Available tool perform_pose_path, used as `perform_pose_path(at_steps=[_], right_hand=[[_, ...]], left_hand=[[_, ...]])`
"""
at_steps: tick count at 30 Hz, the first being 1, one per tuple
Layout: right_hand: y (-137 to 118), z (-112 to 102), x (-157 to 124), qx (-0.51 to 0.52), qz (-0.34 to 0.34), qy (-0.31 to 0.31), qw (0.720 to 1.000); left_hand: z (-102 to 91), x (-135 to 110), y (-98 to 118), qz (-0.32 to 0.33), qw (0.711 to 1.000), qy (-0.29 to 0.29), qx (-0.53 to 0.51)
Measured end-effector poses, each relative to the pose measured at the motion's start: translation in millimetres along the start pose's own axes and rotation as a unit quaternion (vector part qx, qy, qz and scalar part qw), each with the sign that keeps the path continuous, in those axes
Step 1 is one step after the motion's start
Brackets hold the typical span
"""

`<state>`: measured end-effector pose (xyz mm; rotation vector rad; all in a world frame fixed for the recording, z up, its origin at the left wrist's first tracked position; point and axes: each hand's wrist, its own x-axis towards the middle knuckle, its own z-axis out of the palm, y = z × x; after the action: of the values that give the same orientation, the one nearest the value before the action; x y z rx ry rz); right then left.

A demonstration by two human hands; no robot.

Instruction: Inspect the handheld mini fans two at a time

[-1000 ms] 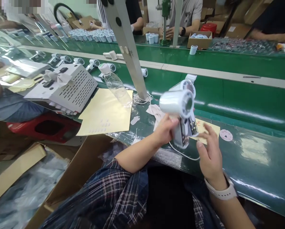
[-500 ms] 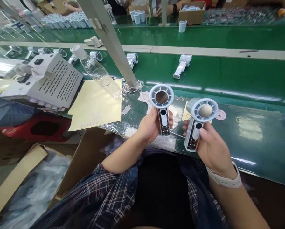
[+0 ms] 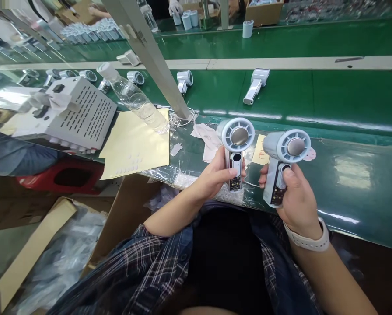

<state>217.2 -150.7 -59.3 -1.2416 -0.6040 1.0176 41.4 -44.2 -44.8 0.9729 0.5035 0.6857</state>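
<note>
My left hand (image 3: 217, 173) is closed round the handle of a light-blue handheld fan (image 3: 238, 134), its thumb lying on the handle's front. In my right hand (image 3: 299, 197) is a second handheld fan (image 3: 293, 145), with the thumb pressed on the front near the dark oval. Both fans are upright, with ringed heads and a round metal disc in the middle. Each handle front shows a bare circuit board at its lower end. The two fans are apart, above the near edge of the bench (image 3: 334, 205).
A plastic bottle (image 3: 140, 105) lies by a metal post (image 3: 156, 65) and a yellow sheet (image 3: 137, 144). A vented metal box (image 3: 81, 109) stands left. More handheld fans (image 3: 257, 86) lie on the green belt (image 3: 291, 96). A carton (image 3: 124, 218) with plastic bags is low left.
Both fans have shifted right and turned somewhat, so the right one shows more of its side. My thumbs have moved onto the handle fronts. The view has shifted slightly.
</note>
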Motion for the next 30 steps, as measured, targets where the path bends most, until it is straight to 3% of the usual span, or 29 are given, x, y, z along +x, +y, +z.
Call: perform_pose_path(at_steps=[4,6,11,18,23,30], right_hand=[[-1.9,-9.8,-1.1,-0.014,0.022,-0.098,0.995],[-0.4,-11.4,-1.4,-0.016,0.02,-0.117,0.993],[10.2,-10.9,-0.6,-0.005,-0.007,-0.079,0.997],[16.9,-9.7,0.9,-0.003,-0.021,-0.116,0.993],[16.4,-7.7,3.4,0.019,-0.004,-0.117,0.993],[10.5,-7.8,-0.5,0.061,0.03,-0.113,0.991]], left_hand=[[-0.7,0.4,0.9,0.005,0.999,-0.031,0.007],[-0.2,2.2,-1.6,0.004,0.999,-0.031,0.007],[-3.1,5.2,-11.0,0.022,0.999,-0.031,0.017],[-14.5,3.5,-8.4,0.052,0.99,-0.103,0.08],[-15.2,4.1,-5.8,0.043,0.989,-0.135,0.052],[-14.2,8.5,-14.3,0.061,0.989,-0.129,0.03]])
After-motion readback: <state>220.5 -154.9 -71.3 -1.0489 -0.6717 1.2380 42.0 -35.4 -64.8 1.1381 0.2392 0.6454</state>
